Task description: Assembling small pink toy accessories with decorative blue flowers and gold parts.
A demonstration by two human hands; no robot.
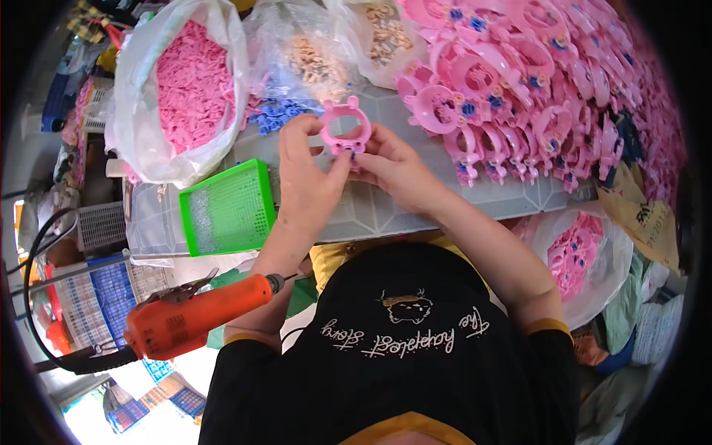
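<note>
Above the grey table (386, 204), my two hands hold up one pink plastic ring-shaped frame (343, 110) with two small ears on top. My left hand (305, 178) pinches its lower left side between thumb and fingers. From the other side, my right hand (400, 169) grips the lower right edge. Both thumbs meet at the bottom of the frame, by a small dark blue spot; the fingertips partly hide that area. Just beyond the hands lies a little heap of blue plastic pieces (278, 115).
A green tray (265, 185) with small clear bits sits left of my left hand. An orange power screwdriver (200, 315) hangs at lower left. Bags of pink pieces (193, 89) and beige pieces (319, 63) stand at the back. Pink frames (475, 74) pile up at right.
</note>
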